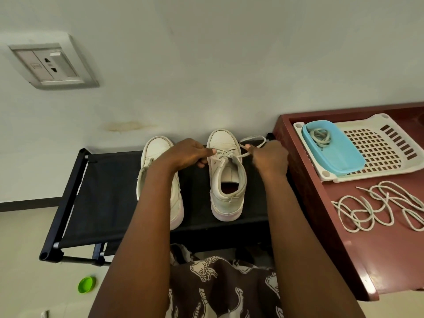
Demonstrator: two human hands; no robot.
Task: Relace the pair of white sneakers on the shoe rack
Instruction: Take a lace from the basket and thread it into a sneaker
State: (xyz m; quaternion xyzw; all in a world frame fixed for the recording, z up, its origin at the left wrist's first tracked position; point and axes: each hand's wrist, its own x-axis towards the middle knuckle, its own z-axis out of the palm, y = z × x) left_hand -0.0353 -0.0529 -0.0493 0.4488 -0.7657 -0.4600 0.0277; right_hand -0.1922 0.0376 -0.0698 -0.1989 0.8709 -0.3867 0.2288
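- Right white high-top sneaker (pixel 227 196) stands upright on black fabric-topped shoe rack (pixel 107 198) w/ dark tube frame. Toe points to far wall, heel near; it sits toward rack's right end.
- Left white high-top sneaker (pixel 157 149) is just beside it, same way round, partly hid by the left forearm. Can't tell if it's laced.
- Pale cord lace (pixel 227 154) crosses only the far eyelet rows of the right one; near part of the opening gapes, tongue showing.
- left hand (pixel 188 154): grip narrow, on that sneaker's left eyelet edge, thumb on top at the lace rows, fingers curled below. Can't tell if a lace end is in the pinch too.
- right hand (pixel 269 159): grip narrow, thumb & forefinger pinch the lace just right of the sneaker. Lace runs from eyelets to the pinch, the rest loops on the far side of the hand.
- Dark red glossy worktop (pixel 344 260) stands right of the rack, v. close.
- Far on worktop: white perforated plastic tray (pixel 378 154) w/ light blue oval plastic tub (pixel 339 161) on its left part; coiled pale lace (pixel 320 136) inside tub.
- Near side of tray: loose pale laces (pixel 376 208) in tangled loops on worktop.
- Grey wall socket plate (pixel 52 65) far left on white wall.
- Green round cap (pixel 86 284) on floor, near left.
- Brown patterned garment (pixel 224 288) at near edge btwn forearms.
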